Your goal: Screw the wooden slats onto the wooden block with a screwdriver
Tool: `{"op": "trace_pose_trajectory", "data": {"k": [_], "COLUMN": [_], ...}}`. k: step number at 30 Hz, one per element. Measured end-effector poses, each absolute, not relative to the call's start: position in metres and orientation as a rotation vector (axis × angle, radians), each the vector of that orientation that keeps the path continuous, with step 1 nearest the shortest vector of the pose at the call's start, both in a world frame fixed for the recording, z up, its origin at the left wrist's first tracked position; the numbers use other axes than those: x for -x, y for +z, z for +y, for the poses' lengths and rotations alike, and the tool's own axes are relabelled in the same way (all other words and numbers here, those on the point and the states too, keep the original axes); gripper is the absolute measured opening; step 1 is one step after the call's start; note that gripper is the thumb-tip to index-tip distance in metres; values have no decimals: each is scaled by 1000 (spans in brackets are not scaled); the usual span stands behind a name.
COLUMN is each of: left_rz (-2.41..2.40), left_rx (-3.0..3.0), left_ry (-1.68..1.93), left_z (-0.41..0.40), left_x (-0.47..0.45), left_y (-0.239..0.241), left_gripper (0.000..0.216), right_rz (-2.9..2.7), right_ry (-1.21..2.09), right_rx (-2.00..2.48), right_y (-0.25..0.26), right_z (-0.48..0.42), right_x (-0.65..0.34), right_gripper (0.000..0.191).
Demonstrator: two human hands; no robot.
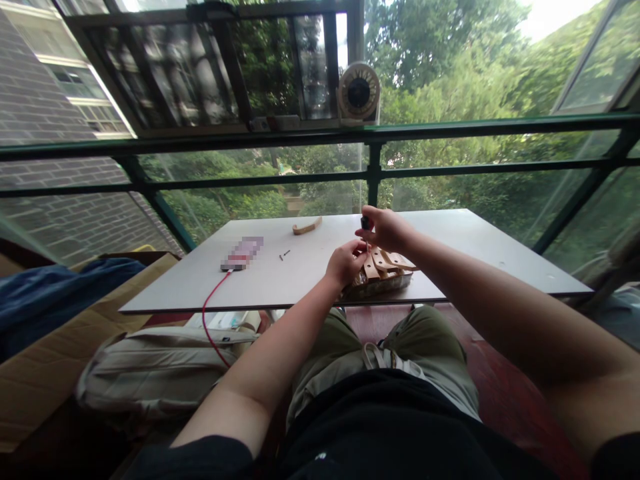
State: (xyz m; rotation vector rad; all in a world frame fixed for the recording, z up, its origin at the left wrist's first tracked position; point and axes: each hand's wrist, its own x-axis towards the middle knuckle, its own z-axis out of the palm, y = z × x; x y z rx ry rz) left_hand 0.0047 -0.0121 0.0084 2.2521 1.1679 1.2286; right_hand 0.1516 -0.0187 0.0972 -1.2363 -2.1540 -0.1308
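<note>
Head view: a white desk [450,233] spans the middle, with an open cardboard box [95,303] at its left and a beige bag [165,363] below its left edge. Near the desk's front edge stands a shallow container [387,286] with wooden pieces [381,261] lying across its top. Over it, the right hand [389,228] grips a dark-handled screwdriver [365,223], held upright. The left hand [349,261] has its fingers bent beside the screwdriver's lower end, by the wooden pieces; what it pinches, I cannot tell. Farther left lie a pixelated device [243,253] on a red cable [210,298], a curved wooden piece [307,227] and two small screws [287,253].
</note>
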Motion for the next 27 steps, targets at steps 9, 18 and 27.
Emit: {"op": "trace_pose_trajectory", "data": {"k": [9, 18, 27], "left_rz": [1146, 1154, 1165], "left_rx": [-2226, -2237, -2238], "left_ry": [1225, 1200, 1181], "left_z": [-7, -3, -4], "left_x": [-4, -1, -3], "left_y": [6, 2, 4], "left_gripper": [14, 20, 22], "right_rz": [-2132, -2170, -2191], "right_ry": [-132, 4, 21], "right_rx": [1259, 1107, 1038], "right_y": [94, 97, 98], "right_z": [-17, -19, -15], "right_x": [-152, -156, -154], "right_gripper": [22, 29, 20]}}
